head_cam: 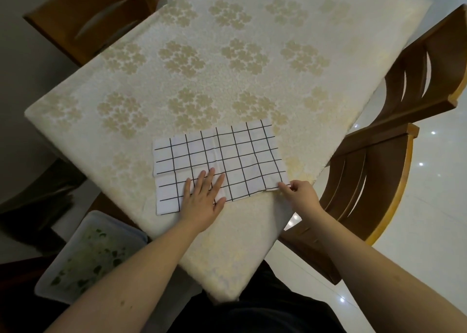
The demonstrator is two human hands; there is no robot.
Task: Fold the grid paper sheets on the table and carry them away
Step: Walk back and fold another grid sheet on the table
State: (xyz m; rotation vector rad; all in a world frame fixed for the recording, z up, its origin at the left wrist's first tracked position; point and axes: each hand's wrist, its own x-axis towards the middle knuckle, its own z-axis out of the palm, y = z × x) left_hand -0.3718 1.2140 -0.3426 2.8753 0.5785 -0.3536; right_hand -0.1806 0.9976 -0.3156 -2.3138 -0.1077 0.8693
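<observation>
Flat on the grid paper sheet [219, 163], the left hand [204, 201] presses with straight fingers; the right hand [300, 193] pinches its near right corner. It lies by the table [227, 54] near edge, long axis running left to right. Pulling that corner sideways could skew the fold.

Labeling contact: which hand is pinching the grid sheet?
The right hand, pinching the near right corner of the grid sheet. The left hand lies flat on it, fingers straight.
</observation>
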